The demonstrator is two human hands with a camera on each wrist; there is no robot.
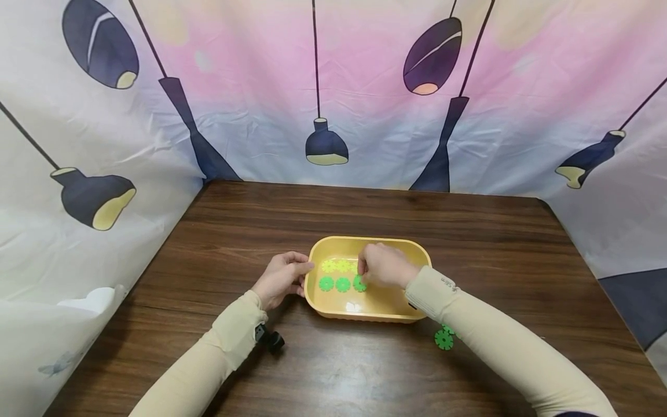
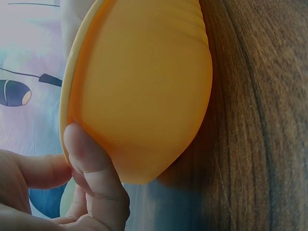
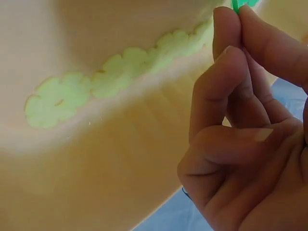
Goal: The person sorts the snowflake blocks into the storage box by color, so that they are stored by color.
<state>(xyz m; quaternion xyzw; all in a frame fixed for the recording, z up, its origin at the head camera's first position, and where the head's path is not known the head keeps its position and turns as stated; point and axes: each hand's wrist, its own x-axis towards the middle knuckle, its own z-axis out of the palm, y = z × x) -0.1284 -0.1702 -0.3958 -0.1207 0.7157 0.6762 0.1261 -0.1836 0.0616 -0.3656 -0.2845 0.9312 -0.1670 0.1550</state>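
A yellow plastic tub (image 1: 372, 317) stands on the table. My left hand (image 1: 281, 279) pinches its left rim between thumb and fingers; the left wrist view shows the fingertips (image 2: 82, 144) against the outer wall of the tub (image 2: 144, 86). Inside, my right hand (image 1: 387, 265) holds a thin green notched disc (image 3: 235, 6) between thumb and fingertip. Just below those fingers lies a green flower-shaped disc (image 1: 359, 284), at the end of a row with other green discs (image 1: 326, 284). Behind them runs a row of yellow-green discs (image 1: 329, 266), partly hidden by the right hand.
More green discs (image 1: 444, 339) lie on the dark wooden table (image 1: 344, 370) outside the tub, partly covered by the right sleeve (image 1: 500, 330). A small black device (image 1: 271, 339) is by the left wrist. A printed cloth (image 1: 271, 139) hangs behind the table.
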